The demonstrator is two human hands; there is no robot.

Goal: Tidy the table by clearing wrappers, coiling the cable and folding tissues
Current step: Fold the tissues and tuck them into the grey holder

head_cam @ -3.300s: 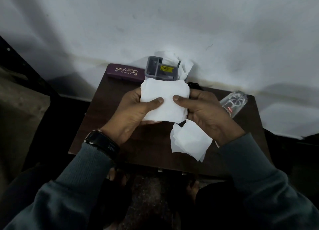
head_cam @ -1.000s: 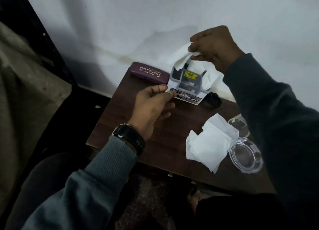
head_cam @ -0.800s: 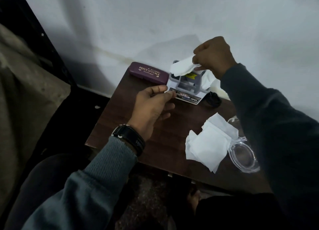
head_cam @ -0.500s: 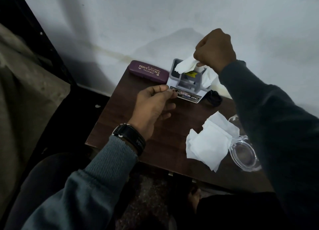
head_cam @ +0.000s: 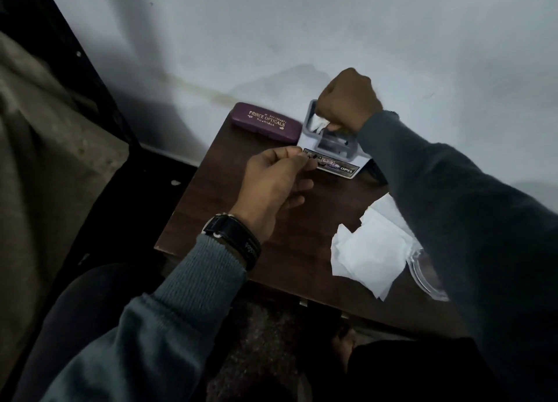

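A grey plastic holder (head_cam: 333, 146) with a white sticker-covered base stands at the back of the small dark wooden table (head_cam: 241, 208). My right hand (head_cam: 347, 101) is a fist over the holder and grips a white tissue (head_cam: 319, 126), pressing it down into the holder. My left hand (head_cam: 276, 179) pinches the front left corner of the holder's base between thumb and fingers. A loose pile of white tissues (head_cam: 370, 249) lies on the table's right side, partly under my right sleeve. No cable is visible.
A maroon spectacle case (head_cam: 265, 123) lies at the table's back left, touching the white wall (head_cam: 271, 33). A clear plastic wrapper (head_cam: 422, 273) lies at the right edge, mostly hidden by my sleeve. Dark floor and my legs are below the front edge.
My right hand has pushed the tissue down from above the holder into it, closing into a fist. My left hand has stayed on the holder's base.
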